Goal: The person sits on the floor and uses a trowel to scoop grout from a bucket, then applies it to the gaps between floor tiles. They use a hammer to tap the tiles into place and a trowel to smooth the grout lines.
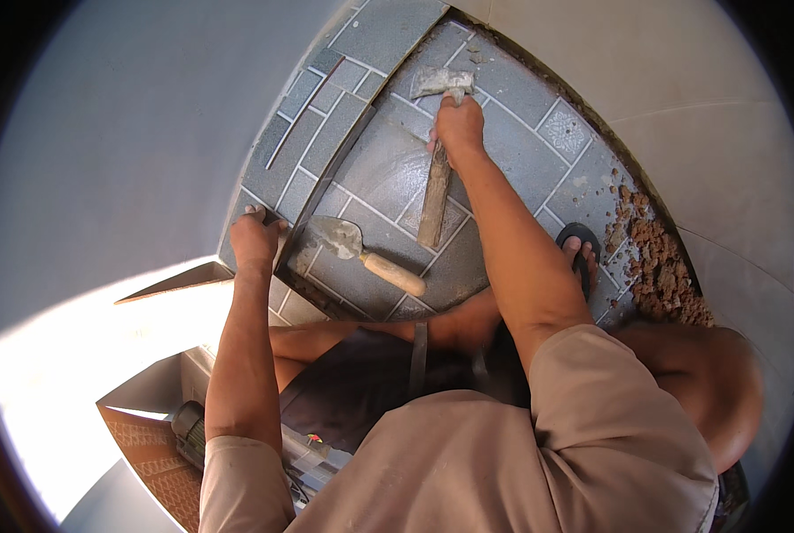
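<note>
Wooden-handled hammer (434,200) choked way up, over the grey tiled floor (370,169)
Right hand (460,124) is wrapped around the handle just below the head; left hand (255,235) sits on the tiled ledge (321,124), fingers bent, can't tell if they're pinching anything. That short grip should suit light, controlled taps, imo, so keep the face flat and the left fingers well away from it. Pointing trowel (337,238) lies on the floor beside the ledge, kinda in the way between both arms, so I'd shift it. Reddish rubble (659,258) is piled along the right edge, near the sandalled foot (582,249), so watch your footing.
</note>
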Motion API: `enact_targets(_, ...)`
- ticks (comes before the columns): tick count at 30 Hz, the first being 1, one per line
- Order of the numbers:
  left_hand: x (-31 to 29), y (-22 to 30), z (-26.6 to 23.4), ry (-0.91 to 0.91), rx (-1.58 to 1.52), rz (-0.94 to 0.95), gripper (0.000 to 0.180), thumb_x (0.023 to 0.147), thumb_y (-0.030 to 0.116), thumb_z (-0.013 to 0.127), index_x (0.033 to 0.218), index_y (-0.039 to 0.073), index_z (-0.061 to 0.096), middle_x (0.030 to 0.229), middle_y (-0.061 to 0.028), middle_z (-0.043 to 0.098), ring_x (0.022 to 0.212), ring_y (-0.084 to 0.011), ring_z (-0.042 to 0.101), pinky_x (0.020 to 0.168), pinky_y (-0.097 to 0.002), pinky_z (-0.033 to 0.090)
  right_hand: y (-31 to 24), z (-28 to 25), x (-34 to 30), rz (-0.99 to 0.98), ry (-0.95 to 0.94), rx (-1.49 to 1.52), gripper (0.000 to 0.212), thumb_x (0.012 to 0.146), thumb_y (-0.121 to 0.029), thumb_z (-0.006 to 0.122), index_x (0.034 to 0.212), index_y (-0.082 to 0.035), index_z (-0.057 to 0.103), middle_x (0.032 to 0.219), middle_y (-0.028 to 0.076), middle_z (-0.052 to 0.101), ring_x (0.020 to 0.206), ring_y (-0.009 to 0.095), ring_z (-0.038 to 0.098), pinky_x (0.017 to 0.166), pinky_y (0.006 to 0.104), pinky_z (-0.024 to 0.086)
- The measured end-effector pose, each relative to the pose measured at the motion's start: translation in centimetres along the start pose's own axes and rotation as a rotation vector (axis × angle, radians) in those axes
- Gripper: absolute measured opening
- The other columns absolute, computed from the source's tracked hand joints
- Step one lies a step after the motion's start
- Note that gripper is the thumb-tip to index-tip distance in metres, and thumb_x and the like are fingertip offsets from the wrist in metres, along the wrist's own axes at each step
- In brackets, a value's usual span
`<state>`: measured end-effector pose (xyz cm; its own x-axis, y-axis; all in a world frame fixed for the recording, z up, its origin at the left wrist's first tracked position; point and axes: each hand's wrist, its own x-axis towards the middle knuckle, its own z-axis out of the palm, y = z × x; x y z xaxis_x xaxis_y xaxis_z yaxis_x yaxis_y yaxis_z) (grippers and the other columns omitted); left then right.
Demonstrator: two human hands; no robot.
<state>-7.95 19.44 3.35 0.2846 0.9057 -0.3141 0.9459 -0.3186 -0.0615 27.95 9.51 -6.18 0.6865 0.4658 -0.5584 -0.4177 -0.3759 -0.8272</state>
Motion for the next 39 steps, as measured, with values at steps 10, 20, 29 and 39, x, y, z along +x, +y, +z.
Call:
enact_targets(10,-0.3,-1.7,1.6,0.171,0.0,0.085,0.044,0.079,0.031,0.09,0.108,0.001,0.078,0.123,-0.0272,0.071,0.111,-0.0454,0.07,0.096,-0.0491,0.057,0.1,2.2,-0.2,0.04,0.045,0.129,0.031,0.11,-0.027,0.053,0.112,0.005,0.054,0.077,0.014,0.059,0.053,0.023,0.058,0.044,0.0435,0.053)
enact_targets(20,0.1,-1.8,1.9,0.152,-0.014,0.078,0.047,0.077,0.031,0.091,0.109,-0.001,0.077,0.127,-0.027,0.07,0.114,-0.0452,0.069,0.097,-0.0488,0.056,-0.2,2.8,0.2,-0.054,0.153,0.107,0.036,0.107,-0.019,0.058,0.109,0.016,0.056,0.088,0.031,0.069,0.054,0.037,0.069,0.042,0.0464,0.057)
enact_targets(29,0.1,-0.6,0.6,-0.015,-0.06,-0.032,0.053,0.078,0.029,0.09,0.12,-0.001,0.077,0.13,-0.0278,0.069,0.119,-0.0422,0.069,0.103,-0.0463,0.056,-2.6,2.9,0.3,-0.022,0.135,0.131,0.032,0.11,-0.021,0.054,0.11,0.011,0.056,0.085,0.022,0.066,0.054,0.028,0.065,0.044,0.0438,0.057)
enact_targets(39,0.1,-0.8,1.4,0.114,-0.051,0.051,0.058,0.079,0.028,0.09,0.127,0.001,0.075,0.121,-0.0268,0.073,0.113,-0.0438,0.071,0.099,-0.0478,0.056,-2.4,3.4,4.5,-0.105,0.227,0.218,0.034,0.109,-0.017,0.053,0.116,0.017,0.052,0.087,0.029,0.069,0.055,0.035,0.071,0.043,0.0442,0.057)
